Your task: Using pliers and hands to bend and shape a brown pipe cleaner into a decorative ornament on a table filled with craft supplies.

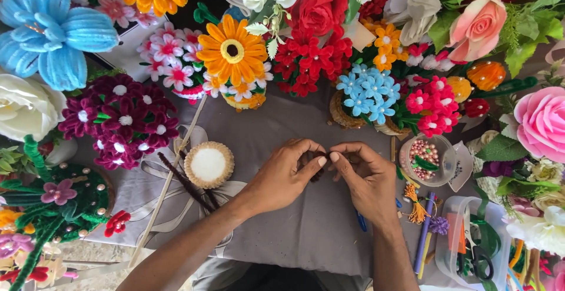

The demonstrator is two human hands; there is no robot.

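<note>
I see a small dark fuzzy piece point(316, 172) pinched between both hands over the middle of the grey-clothed table point(306, 232), low enough to brace the wrists. My left hand point(285, 176) and right hand point(365, 176) each keep a narrow fingertip grip on it. Dark pipe-cleaner stems point(185, 182), a white-filled basket point(209, 164) and a bead cup point(425, 158) lie near either side, within reach.

My left hand point(286, 170) and right hand point(366, 173) meet at cloth point(306, 232) centre, small piece point(316, 175) between fingertips. Wicker pot point(209, 164) left of hands, stems point(187, 183) beside it. Bead cup point(428, 160) right; scissors tub point(471, 247) near right. Flower bunches point(306, 50) line far edge.
</note>
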